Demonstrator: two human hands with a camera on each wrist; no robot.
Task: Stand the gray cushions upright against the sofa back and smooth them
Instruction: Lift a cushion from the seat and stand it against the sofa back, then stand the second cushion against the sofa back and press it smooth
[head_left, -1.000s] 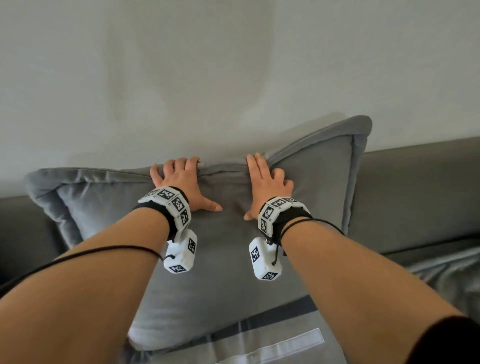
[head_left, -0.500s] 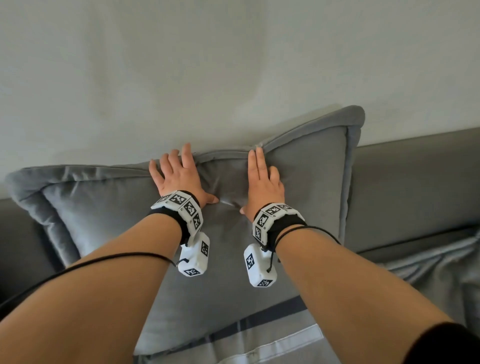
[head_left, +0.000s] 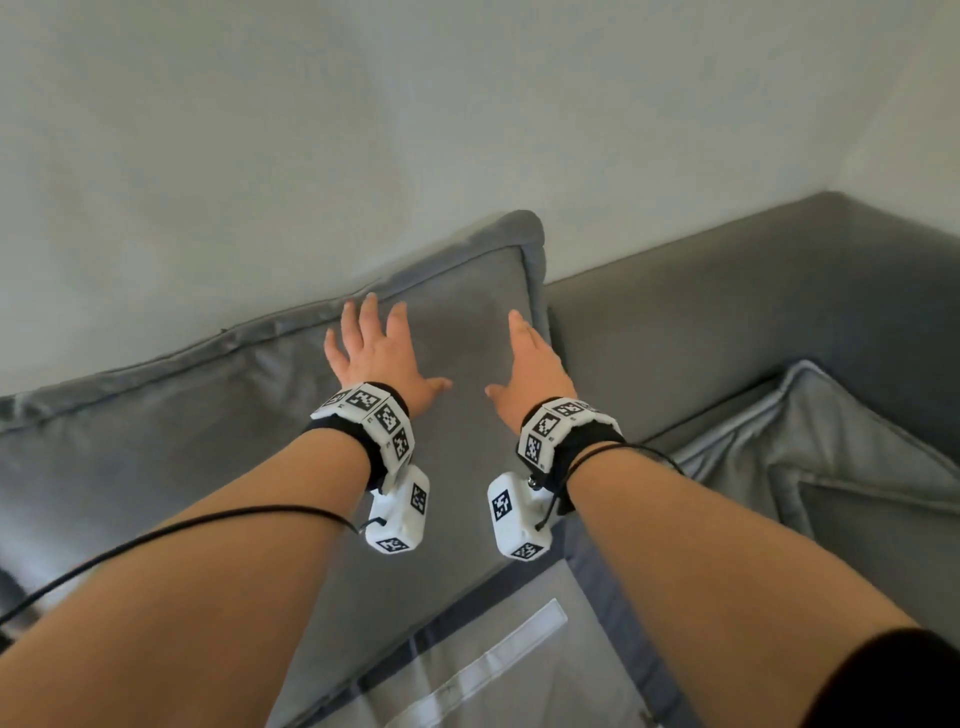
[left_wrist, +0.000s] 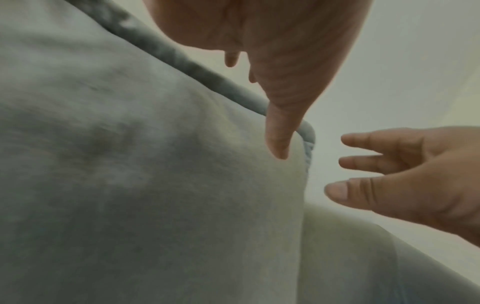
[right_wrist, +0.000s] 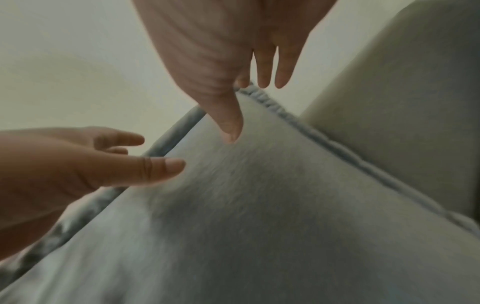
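Sofa back | gray cushion upright | L hand & R hand flat, fingers spread, holding nothing

A dark gray fabric sofa stands along a pale wall, its padded back running off to the right. On it a large gray square cushion with a piped flange edge stands upright, leaning on the sofa back with its top corner rising above it. To the right a second gray flanged cushion lies flat on the seat, and a pale gray cloth with darker stripes lies spread in front.
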